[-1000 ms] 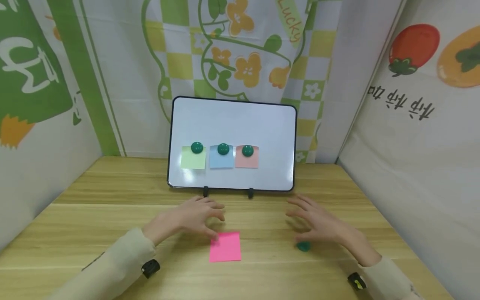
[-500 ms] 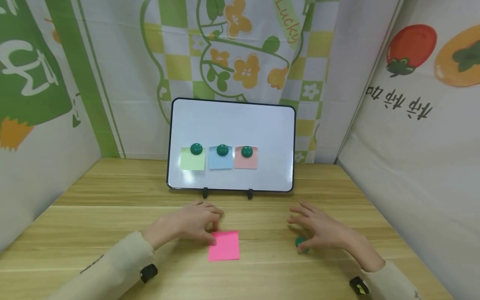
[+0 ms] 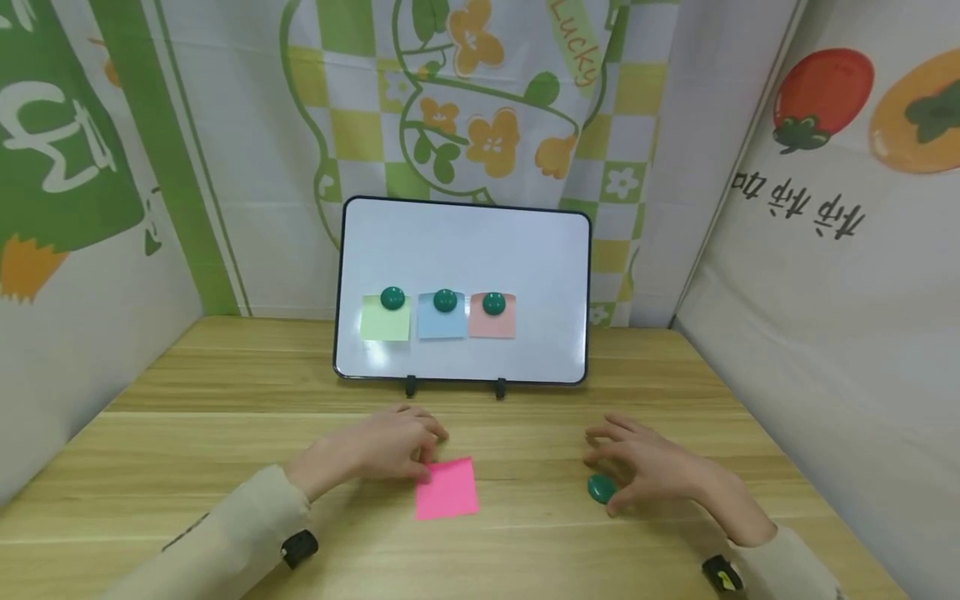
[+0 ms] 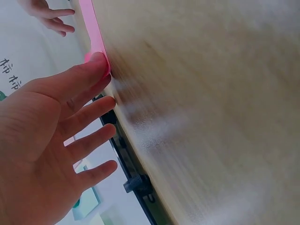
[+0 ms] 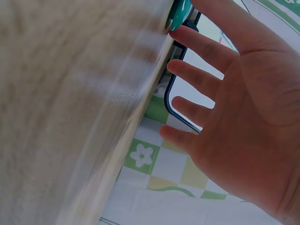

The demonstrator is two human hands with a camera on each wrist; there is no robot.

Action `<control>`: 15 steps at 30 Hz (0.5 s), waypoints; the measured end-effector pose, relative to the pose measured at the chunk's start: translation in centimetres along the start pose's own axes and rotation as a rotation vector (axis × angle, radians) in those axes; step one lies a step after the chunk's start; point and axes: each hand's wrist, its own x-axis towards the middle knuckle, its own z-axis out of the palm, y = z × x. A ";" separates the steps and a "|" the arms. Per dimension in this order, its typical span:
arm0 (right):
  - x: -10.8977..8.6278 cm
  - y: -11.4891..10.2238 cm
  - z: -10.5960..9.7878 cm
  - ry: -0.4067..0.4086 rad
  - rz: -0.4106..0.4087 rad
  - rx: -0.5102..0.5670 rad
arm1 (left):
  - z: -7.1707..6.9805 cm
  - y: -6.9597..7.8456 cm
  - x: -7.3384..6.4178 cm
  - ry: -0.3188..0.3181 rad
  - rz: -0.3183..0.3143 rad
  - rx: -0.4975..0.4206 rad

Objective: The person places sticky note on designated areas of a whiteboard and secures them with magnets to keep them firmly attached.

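Observation:
A bright pink sticky note lies on the wooden table with its far left corner between the thumb and index finger of my left hand. In the left wrist view, the pinched edge of the note bends up at the thumb tip. My right hand hovers low on the right, fingers spread, thumb and index finger on either side of a round green magnet. The right wrist view has the index fingertip beside this magnet; the thumb tip is out of frame there.
A whiteboard on black feet stands at the back of the table. Green, blue and salmon notes hang on it, each under a green magnet. Patterned cloth walls close in the back and sides.
My left finger and thumb have closed on the pink note, which has turned slightly. My right hand has shifted a little right and nearer, uncovering the magnet, which has moved slightly left.

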 end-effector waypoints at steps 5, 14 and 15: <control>-0.2 0.3 0.0 -0.004 -0.014 0.008 | 0.0 0.0 0.2 0.017 0.006 -0.006; -0.3 0.1 0.0 0.007 -0.051 0.042 | 0.0 0.0 1.3 0.070 0.029 0.014; -0.3 0.1 0.0 0.009 -0.051 0.044 | 0.0 0.1 1.5 0.073 0.031 0.021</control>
